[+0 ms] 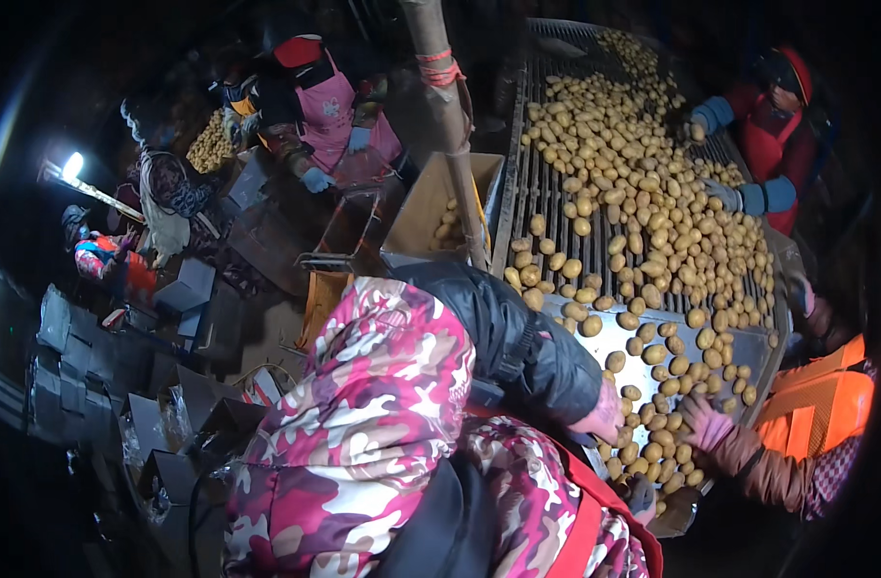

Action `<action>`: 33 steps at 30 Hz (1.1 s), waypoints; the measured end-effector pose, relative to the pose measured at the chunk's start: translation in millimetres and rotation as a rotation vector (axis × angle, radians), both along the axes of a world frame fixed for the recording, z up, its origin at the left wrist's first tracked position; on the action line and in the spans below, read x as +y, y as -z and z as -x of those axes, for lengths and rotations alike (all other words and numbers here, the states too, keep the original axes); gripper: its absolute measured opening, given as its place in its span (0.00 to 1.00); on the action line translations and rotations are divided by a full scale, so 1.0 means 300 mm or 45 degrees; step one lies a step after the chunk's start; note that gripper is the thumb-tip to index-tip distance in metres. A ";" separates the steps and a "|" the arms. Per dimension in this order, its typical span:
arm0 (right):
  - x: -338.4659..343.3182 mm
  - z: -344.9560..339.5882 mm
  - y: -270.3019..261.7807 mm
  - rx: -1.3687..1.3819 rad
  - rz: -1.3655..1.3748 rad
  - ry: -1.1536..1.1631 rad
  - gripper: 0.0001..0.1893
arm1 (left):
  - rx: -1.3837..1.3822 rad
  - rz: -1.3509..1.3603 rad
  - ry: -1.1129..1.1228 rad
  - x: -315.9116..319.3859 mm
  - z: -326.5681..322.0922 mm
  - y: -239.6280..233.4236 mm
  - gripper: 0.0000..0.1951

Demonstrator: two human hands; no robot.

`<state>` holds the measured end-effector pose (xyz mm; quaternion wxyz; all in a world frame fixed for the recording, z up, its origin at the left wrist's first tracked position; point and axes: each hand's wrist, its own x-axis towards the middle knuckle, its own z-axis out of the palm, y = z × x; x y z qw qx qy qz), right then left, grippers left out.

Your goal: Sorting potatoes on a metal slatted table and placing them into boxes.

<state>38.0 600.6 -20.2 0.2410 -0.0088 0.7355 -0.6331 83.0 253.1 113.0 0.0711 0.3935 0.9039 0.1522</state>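
My left hand (605,417), in a pinkish glove below a black over-sleeve, reaches to the near edge of a pale metal chute (588,350). Its fingers are beside loose potatoes (655,354), and their tips are partly hidden. Lower down, my right hand (641,497) wears a dark grey glove and is close to potatoes at the chute's bottom end. My red-edged camouflage clothing covers part of that arm, and I cannot see whether the hand holds anything. A cardboard flap (677,514) shows just beyond it.
A slatted conveyor (516,188) carries many potatoes towards the chute. Across it, a co-worker's gloved hand (704,423) touches potatoes; another person (769,144) sorts farther up. A taped pole (440,87) and a carton (411,217) stand at left, near a pink-aproned person (328,108) and open boxes (173,473).
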 end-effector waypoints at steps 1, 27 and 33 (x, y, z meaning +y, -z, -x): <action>-0.022 0.001 -0.024 0.008 0.005 -0.007 0.17 | 0.035 -0.006 0.079 0.025 0.028 -0.009 0.12; -0.077 0.044 -0.135 0.256 0.153 0.155 0.18 | 0.720 -0.012 0.073 0.113 0.113 -0.284 0.09; -0.141 0.054 -0.153 0.138 0.148 0.187 0.29 | 0.530 -0.107 -0.016 0.014 0.164 -0.281 0.16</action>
